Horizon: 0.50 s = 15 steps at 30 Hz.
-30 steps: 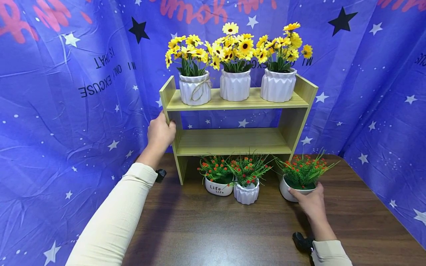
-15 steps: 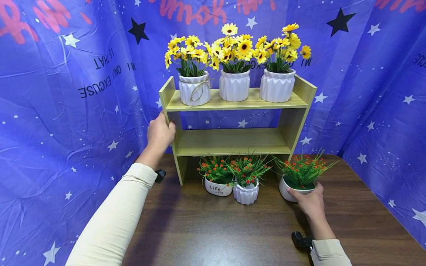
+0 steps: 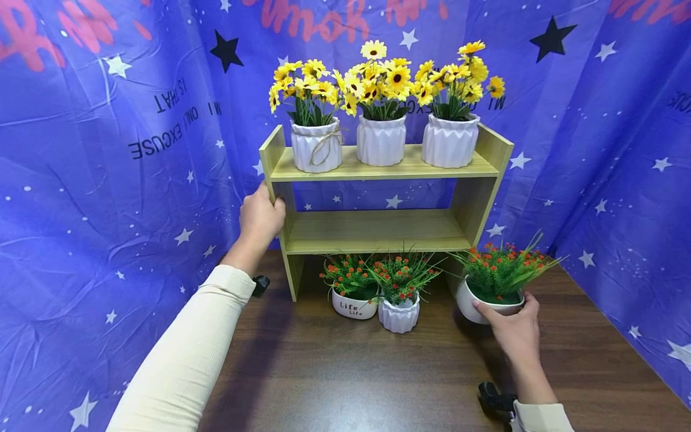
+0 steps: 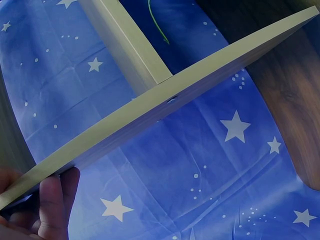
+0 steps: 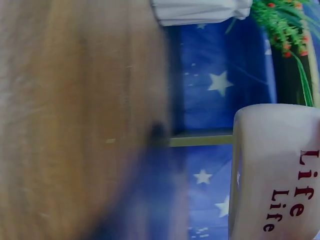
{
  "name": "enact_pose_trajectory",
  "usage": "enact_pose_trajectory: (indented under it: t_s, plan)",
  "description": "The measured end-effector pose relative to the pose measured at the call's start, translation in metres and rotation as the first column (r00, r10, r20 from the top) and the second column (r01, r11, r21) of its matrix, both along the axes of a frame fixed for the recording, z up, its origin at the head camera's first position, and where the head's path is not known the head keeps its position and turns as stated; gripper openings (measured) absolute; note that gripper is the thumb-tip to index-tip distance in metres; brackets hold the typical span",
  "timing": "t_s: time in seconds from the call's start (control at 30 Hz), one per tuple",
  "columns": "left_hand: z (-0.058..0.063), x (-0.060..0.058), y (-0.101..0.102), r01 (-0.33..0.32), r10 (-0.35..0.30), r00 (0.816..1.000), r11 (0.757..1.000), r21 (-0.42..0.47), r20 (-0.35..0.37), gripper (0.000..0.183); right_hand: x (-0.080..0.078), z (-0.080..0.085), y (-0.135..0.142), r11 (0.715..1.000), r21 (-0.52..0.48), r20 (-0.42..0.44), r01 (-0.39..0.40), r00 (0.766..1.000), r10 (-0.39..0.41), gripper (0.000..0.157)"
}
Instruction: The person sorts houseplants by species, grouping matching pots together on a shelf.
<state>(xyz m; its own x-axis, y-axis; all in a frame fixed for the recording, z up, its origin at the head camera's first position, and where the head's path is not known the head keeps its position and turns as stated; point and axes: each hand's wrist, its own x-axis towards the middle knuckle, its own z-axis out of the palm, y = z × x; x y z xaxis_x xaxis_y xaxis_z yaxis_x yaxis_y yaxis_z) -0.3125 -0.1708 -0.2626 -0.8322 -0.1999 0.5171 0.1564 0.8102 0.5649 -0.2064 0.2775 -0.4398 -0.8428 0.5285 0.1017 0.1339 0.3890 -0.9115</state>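
My left hand grips the left side panel of a two-tier wooden shelf, thumb on one face and fingers on the other; the left wrist view shows the fingers around the panel's edge. With my right hand I hold a white oval flower pot with red flowers and grass, slightly tilted, at the shelf's right front. Its "Life" lettering faces the right wrist view, where the pot fills the right side. Whether its base touches the table cannot be told.
Three white pots of yellow flowers, the middle pot among them, stand on the top board. Beneath the lower board are a "Life" pot and a ribbed white pot, both with red flowers. A starry blue cloth surrounds the wooden table.
The pot in my right hand has shifted slightly right and tilted, its plant leaning further right. My left hand stays in place on the shelf panel.
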Motion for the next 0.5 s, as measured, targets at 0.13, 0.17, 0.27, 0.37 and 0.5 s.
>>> enact_pose_trajectory:
  t_s: [0.13, 0.17, 0.27, 0.37, 0.5]
  plan:
    - [-0.001, 0.000, -0.001, 0.001, -0.001, 1.000, 1.000, -0.001, 0.003, 0.028, 0.005, 0.014, -0.004, 1.000, 0.008, -0.043, 0.003, 0.999, -0.003, 0.113]
    - [-0.001, 0.000, -0.001, 0.001, -0.001, 1.000, 1.000, -0.001, 0.003, 0.028, 0.007, 0.017, -0.005, 1.000, 0.010, -0.056, 0.005, 0.998, -0.005, 0.112]
    - [-0.001, 0.000, -0.001, 0.001, -0.001, 1.000, 1.000, -0.002, 0.002, 0.027, 0.009, 0.026, -0.008, 1.000, 0.008, -0.091, 0.010, 0.996, -0.009, 0.110]
    - [0.000, 0.000, -0.001, 0.003, -0.003, 1.000, 1.000, -0.003, 0.003, 0.027, 0.010, 0.035, -0.010, 1.000, 0.007, -0.105, 0.014, 0.994, -0.013, 0.109]
    - [0.000, -0.001, -0.001, 0.000, 0.000, 1.000, 1.000, -0.003, 0.002, 0.027, 0.010, 0.045, -0.013, 1.000, 0.004, -0.127, 0.019, 0.992, -0.019, 0.109]
